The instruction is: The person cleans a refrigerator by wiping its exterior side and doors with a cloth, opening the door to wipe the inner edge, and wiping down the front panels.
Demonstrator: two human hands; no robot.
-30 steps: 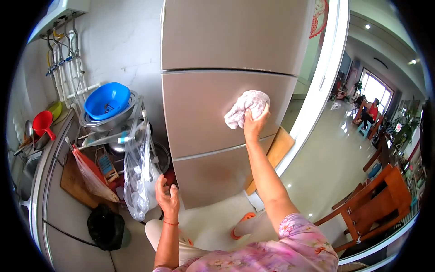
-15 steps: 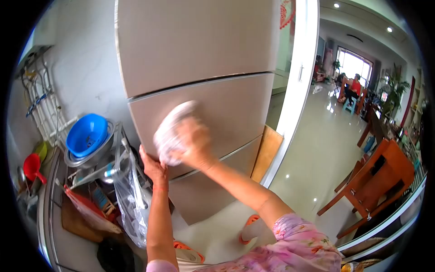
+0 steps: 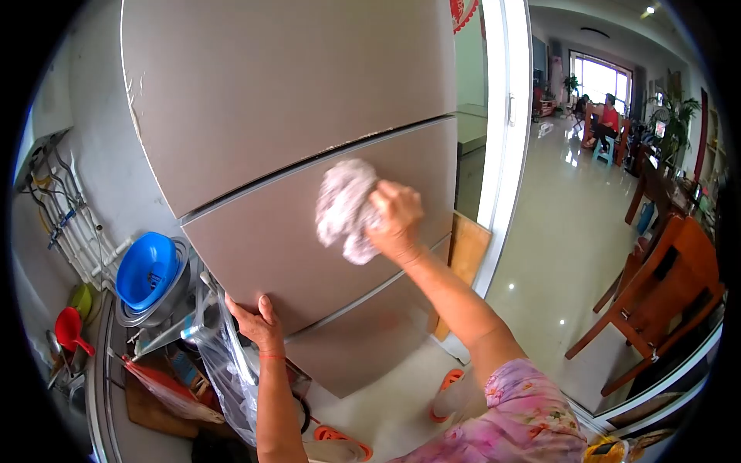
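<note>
A tall beige-brown refrigerator (image 3: 285, 77) fills the middle of the view, with a dark gap between its upper and middle doors. My right hand (image 3: 395, 221) is closed on a pale pinkish cloth (image 3: 347, 208), which lies against the middle door. Lower down, my left hand (image 3: 258, 322) rests at the left edge of the refrigerator, its thumb and fingers apart and nothing in it.
Blue basin (image 3: 147, 270) in metal bowls, a rack with plastic bags (image 3: 224, 363), and a counter with a red ladle (image 3: 71, 330) at left. White door frame (image 3: 505, 154) and wooden chair (image 3: 656, 293) at right. A person in red (image 3: 608, 119) sits far back.
The view has shifted leftward. My left hand has come up to the refrigerator's edge. My right hand, still holding the cloth, swept down-left across the middle door, then back up and right.
</note>
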